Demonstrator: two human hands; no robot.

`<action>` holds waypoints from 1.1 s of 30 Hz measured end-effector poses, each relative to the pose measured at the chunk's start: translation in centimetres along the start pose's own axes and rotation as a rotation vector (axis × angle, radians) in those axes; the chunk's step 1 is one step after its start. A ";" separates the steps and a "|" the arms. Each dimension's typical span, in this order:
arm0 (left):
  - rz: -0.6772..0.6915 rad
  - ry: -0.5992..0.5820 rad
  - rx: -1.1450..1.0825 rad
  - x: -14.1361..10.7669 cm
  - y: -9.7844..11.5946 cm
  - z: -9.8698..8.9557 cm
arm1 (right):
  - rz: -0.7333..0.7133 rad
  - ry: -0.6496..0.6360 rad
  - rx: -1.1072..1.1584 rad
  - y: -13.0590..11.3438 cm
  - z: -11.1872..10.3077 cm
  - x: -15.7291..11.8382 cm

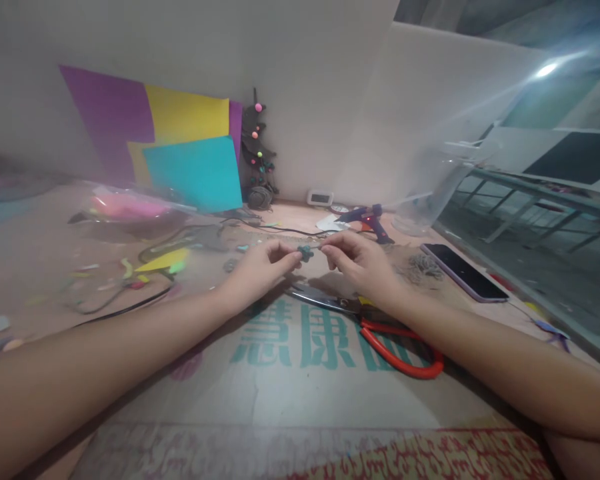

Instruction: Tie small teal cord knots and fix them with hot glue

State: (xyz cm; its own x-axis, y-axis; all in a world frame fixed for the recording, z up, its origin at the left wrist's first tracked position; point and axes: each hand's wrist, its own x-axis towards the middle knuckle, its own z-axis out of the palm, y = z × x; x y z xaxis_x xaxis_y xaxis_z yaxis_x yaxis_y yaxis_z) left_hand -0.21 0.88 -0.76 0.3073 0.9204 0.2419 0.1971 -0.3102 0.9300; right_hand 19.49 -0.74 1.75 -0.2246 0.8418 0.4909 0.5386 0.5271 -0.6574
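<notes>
A small dark teal flower-shaped piece (305,253) is pinched between the thumb and fingers of my left hand (263,268). Close by on its right, my right hand (361,265) has thumb and forefinger pressed together; a thin strand seems to run from them towards the flower piece, too fine to name. Both hands are above scissors (325,300) with red handles (405,363), which lie on a printed cardboard sheet (280,400). A tangle of grey twine (425,267) rests to the right of my right hand.
A glue gun (373,220) with a red light lies behind my hands, near a small white display device (320,198). A phone (464,272) is at right, beside a clear plastic container (425,193). Coloured sheets (193,173) and a decorated dark tree (257,147) lean on the wall.
</notes>
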 end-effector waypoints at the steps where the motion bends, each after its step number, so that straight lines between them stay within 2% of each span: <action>1: 0.004 -0.007 0.012 0.0 0.0 0.0 | -0.010 0.006 -0.002 0.0 -0.1 0.0; 8: 0.002 -0.008 0.021 0.0 0.1 0.0 | -0.052 0.004 -0.050 0.8 0.2 -0.3; 10: -0.006 -0.002 0.004 -0.1 0.2 0.0 | -0.115 -0.029 -0.137 0.8 0.2 -0.7; 14: -0.016 0.008 -0.025 -0.2 0.4 0.0 | -0.323 -0.183 -0.266 0.1 0.1 -1.0; 16: -0.003 0.013 -0.025 -0.1 0.3 0.0 | -0.367 -0.158 -0.322 -0.3 -0.5 -0.6; 17: 0.002 0.019 -0.027 0.0 0.1 0.0 | -0.350 -0.117 -0.368 -0.4 -1.1 -0.1; 19: -0.001 0.028 -0.028 0.1 -0.2 0.0 | -0.213 -0.044 -0.515 -0.1 -3.0 1.2; 21: -0.004 0.038 -0.025 0.2 -0.4 0.0 | -0.026 -0.192 -0.701 1.3 -5.6 2.7; 23: 0.005 0.047 -0.010 0.2 -0.6 0.0 | 0.126 -0.433 -0.869 3.6 -8.4 3.9; 24: 0.013 0.051 -0.004 0.3 -0.6 0.0 | 0.235 -0.460 -0.979 5.1 -9.7 4.3; 26: 0.024 0.057 0.005 0.3 -0.7 0.0 | 0.431 -0.403 -1.140 8.0 -11.8 4.6; 27: 0.027 0.059 0.006 0.3 -0.7 0.0 | 0.471 -0.380 -1.162 9.2 -12.5 4.6; 29: 0.026 0.062 0.002 0.4 -0.8 0.0 | 0.463 -0.307 -1.107 11.1 -13.2 4.5; 33: 0.030 0.060 0.018 0.4 -0.9 0.0 | 0.354 -0.171 -0.723 12.1 -12.1 4.4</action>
State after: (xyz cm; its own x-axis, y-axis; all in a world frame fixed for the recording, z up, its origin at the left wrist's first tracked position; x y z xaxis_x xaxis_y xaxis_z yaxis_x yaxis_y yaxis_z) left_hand -0.30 1.49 -1.48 0.2570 0.9231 0.2860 0.2060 -0.3414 0.9171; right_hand 34.86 7.94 2.93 -0.0325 0.9809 0.1917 0.9777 0.0710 -0.1974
